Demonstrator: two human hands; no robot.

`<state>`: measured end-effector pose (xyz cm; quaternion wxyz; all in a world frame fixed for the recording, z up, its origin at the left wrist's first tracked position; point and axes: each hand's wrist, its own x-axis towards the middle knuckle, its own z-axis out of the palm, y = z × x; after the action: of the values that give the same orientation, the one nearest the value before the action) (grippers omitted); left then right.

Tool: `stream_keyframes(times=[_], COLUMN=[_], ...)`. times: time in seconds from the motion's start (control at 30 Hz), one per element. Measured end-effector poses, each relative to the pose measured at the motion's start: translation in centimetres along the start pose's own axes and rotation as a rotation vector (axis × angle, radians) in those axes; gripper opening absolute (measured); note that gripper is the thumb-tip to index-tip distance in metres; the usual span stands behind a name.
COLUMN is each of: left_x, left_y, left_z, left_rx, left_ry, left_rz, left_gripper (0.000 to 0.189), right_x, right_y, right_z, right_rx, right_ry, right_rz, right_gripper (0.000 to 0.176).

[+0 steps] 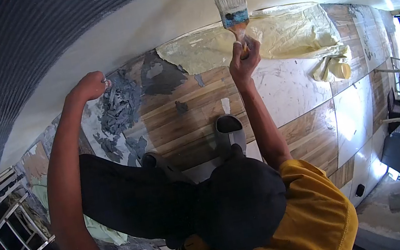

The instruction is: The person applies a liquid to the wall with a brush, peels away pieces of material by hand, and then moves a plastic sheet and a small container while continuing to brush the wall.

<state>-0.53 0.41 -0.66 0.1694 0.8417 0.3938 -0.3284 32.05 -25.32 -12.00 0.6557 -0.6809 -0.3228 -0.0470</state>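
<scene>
Paintbrush, flat, pale-bristled, blue-ferruled and brown-handled (234, 15), appears in the head view clamped in the right hand (244, 62). Its long axis runs from that fist toward the smooth cream wall (160, 12); contact unconfirmed. The left hand (91, 86), well apart, curls beside crumpled grey scraps (119, 108); whether it grips anything, I cannot tell.

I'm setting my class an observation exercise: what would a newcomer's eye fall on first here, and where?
Probably the broad paintbrush with pale bristles and a blue band, upright at top centre in the person's right hand. Behind it, a crumpled, pale-yellow sheet stretches along the foot of the cream wall. At upper left, crumpled dark-grey scraps lie on the wood-patterned floor tiles and paler ones.
</scene>
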Motion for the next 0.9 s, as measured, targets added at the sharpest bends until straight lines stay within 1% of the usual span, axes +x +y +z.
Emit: stream_keyframes(times=[0.03,0.1,0.23,0.3,0.37,0.43,0.5,0.53,0.63,0.67,0.8,0.87,0.9], left_x=[-0.3,-0.3,-0.2,-0.1,0.4,0.1,-0.1,-0.2,-0.1,-0.1,0.2,0.1,0.2], left_y=[0.5,1.1,1.3,0.8,-0.2,0.1,0.4,0.5,0.7,0.6,0.3,0.3,0.0], left_z=[-0.4,-0.6,-0.7,-0.4,0.2,-0.1,-0.2,-0.3,-0.1,0.0,0.1,0.0,0.2], left_rx=[-0.004,-0.009,-0.007,-0.015,-0.021,-0.027,-0.032,-0.029,-0.037,-0.047,-0.037,-0.033,-0.032], left_ry=[-0.006,-0.018,-0.026,-0.029,0.009,0.007,-0.002,0.010,0.040,0.058,0.029,0.038,0.039], left_rz=[-0.014,-0.021,-0.025,-0.030,0.011,-0.004,-0.010,-0.010,0.003,0.006,0.024,0.029,0.027], left_gripper=[0.041,0.041,0.040,0.040,0.039,0.038,0.036,0.035,0.033,0.033,0.032,0.031,0.031], right_x=[0.4,1.6,2.3,1.2,-0.1,-0.9,-1.7,-1.3,-0.7,-0.7,-1.5,-2.8,-3.3], right_y=[-0.3,-0.9,-0.5,0.2,0.3,-0.1,-0.4,-1.5,-2.8,-3.2,-2.3,-1.7,-1.8], right_z=[0.2,0.8,1.6,1.5,0.7,0.3,0.2,0.6,2.4,2.8,3.4,2.5,2.3], right_rx=[0.001,-0.070,-0.091,-0.114,-0.119,-0.125,-0.060,-0.084,-0.008,-0.017,-0.038,-0.121,-0.118], right_ry=[0.005,0.007,-0.032,-0.073,-0.074,-0.075,-0.090,-0.080,-0.094,-0.114,-0.161,-0.195,-0.196], right_rz=[0.000,-0.126,-0.123,-0.070,-0.045,-0.018,0.030,-0.048,-0.086,-0.044,-0.048,0.046,0.045], right_gripper=[0.021,0.021,0.025,0.021,0.021,0.021,0.023,0.024,0.025,0.024,0.023,0.022,0.022])
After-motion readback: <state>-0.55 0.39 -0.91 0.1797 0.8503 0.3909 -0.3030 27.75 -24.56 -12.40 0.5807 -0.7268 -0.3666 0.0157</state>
